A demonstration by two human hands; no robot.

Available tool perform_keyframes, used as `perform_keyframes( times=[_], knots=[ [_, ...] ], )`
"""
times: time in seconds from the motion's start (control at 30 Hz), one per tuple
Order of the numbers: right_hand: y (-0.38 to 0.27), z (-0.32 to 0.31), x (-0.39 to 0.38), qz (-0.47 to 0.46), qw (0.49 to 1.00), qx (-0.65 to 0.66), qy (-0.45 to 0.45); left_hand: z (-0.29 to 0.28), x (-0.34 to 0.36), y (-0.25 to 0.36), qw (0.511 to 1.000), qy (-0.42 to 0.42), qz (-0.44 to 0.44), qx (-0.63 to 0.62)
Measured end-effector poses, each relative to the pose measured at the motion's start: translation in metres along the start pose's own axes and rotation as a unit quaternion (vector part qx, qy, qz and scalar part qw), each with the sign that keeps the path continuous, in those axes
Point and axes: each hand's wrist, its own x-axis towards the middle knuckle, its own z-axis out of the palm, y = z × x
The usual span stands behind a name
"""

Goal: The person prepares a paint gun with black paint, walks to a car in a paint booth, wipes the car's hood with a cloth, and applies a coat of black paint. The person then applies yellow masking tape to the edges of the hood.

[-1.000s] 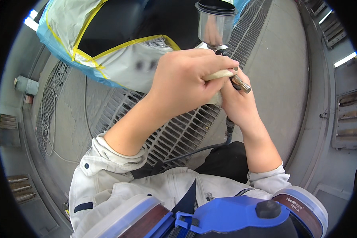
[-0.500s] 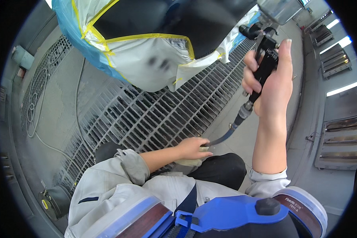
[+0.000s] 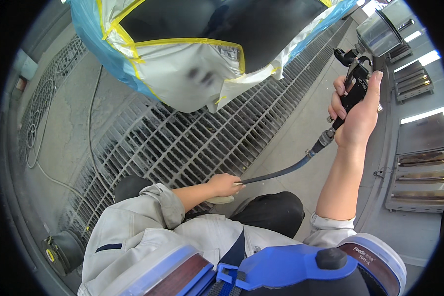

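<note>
My right hand is wrapped round the black handle of a spray gun, raised at the upper right. A clear cup with a dark rim is fixed to the gun's top. From the handle's base a dark air hose runs down to my left hand, whose fingers are closed on it. Something pale, perhaps a cloth, shows just under that hand. Left of the gun and apart from it is a glossy black panel, bordered by yellow tape and white masking sheet.
Blue film wraps the panel's left side. Metal floor grating runs diagonally below. Another thin hose lies along the left floor. A dark round canister stands at the lower left. Lamp units line the right wall.
My right hand has carried the spray gun rightward, away from the masked panel. My left hand has shifted slightly left, its fingers now closed round the hose, which stretches out longer between my hands.
</note>
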Motion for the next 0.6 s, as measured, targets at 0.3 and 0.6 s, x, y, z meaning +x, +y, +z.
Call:
perform_keyframes(
  times=[0.3, 0.6],
  knots=[
    [0.027, 0.010, -0.029, 0.063, 0.965, 0.083, -0.241, 0.012, -0.008, -0.019, 0.995, -0.022, -0.007, 0.098],
    [0.062, -0.044, 0.003, 0.057, 0.993, 0.073, -0.079, 0.005, -0.016, -0.021, 0.993, -0.004, -0.051, 0.104]
  ],
)
